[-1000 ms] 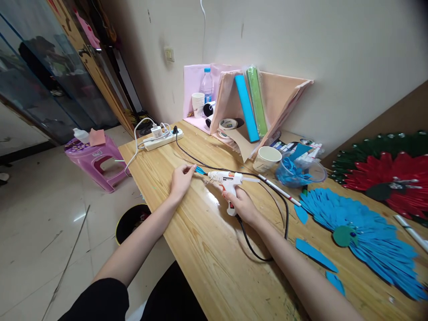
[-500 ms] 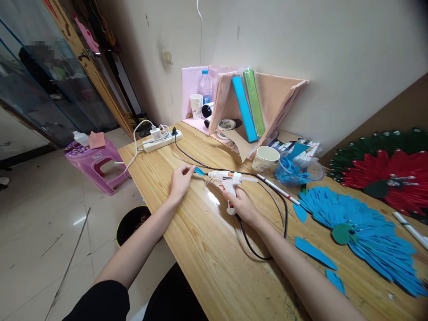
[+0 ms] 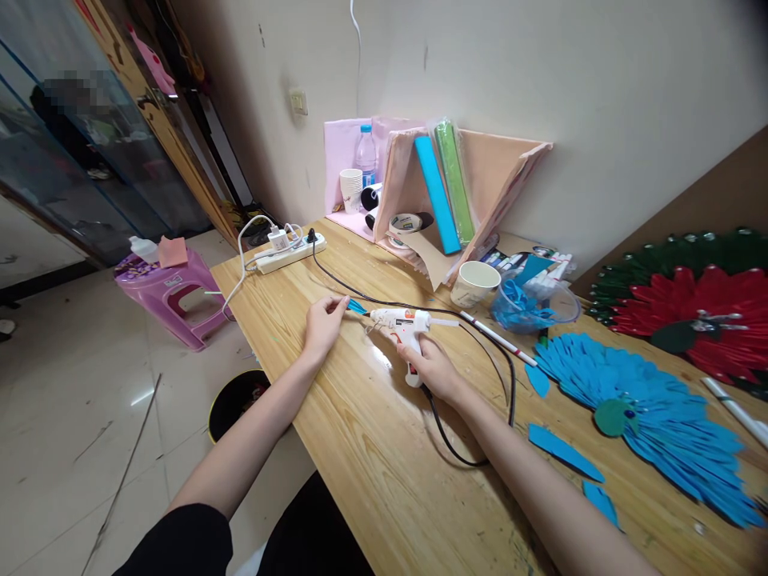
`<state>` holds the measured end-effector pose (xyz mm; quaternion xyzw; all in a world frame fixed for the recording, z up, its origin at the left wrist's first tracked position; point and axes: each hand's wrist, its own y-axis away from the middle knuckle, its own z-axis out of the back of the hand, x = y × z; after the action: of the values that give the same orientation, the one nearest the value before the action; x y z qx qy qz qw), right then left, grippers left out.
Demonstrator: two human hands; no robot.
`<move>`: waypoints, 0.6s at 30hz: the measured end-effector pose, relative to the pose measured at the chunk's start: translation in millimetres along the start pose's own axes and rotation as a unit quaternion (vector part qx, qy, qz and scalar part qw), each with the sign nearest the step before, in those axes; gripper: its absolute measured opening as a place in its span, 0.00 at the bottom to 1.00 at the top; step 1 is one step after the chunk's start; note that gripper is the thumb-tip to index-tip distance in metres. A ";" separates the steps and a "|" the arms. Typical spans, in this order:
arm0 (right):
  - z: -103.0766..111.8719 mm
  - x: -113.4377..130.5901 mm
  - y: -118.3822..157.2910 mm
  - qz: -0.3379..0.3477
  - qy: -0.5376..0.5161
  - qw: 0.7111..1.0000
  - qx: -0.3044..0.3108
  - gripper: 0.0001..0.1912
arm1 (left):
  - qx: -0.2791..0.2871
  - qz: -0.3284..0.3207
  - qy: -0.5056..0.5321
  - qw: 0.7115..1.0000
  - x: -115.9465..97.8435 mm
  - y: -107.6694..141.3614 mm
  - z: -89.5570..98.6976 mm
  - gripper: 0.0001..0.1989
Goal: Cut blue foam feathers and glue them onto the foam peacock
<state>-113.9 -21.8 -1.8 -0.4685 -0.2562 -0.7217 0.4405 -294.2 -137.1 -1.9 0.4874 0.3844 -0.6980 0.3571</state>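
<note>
Across a wooden worktop, a black cord loops beside the right hand, its grip wrapped around a white glue gun. Just beyond the nozzle, a blue strip sits pinched in the grip of the left hand. A snagged cord or 1 slip could burn fingertips. Both hands hold nearly the same pose as 0.5 seconds earlier.

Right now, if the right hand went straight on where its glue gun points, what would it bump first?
Probably the blue piece in the left hand. The glue gun in the right hand looks so close it might be touching.
</note>
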 end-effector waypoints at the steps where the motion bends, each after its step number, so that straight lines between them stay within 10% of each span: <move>1: 0.0 -0.2 0.2 -0.002 -0.002 1.000 0.000 0.13 | 0.002 -0.001 -0.001 1.000 0.2 0.0 -0.1 0.14; 18: -3.0 -0.5 -0.6 -0.029 -0.020 0.999 -0.023 0.14 | 0.002 0.000 0.010 1.000 -0.9 -0.5 0.9 0.14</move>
<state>-115.7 -23.6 -3.6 -0.4852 -0.2617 -0.7305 0.4032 -294.8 -137.6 -0.8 0.4947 0.3866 -0.6942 0.3519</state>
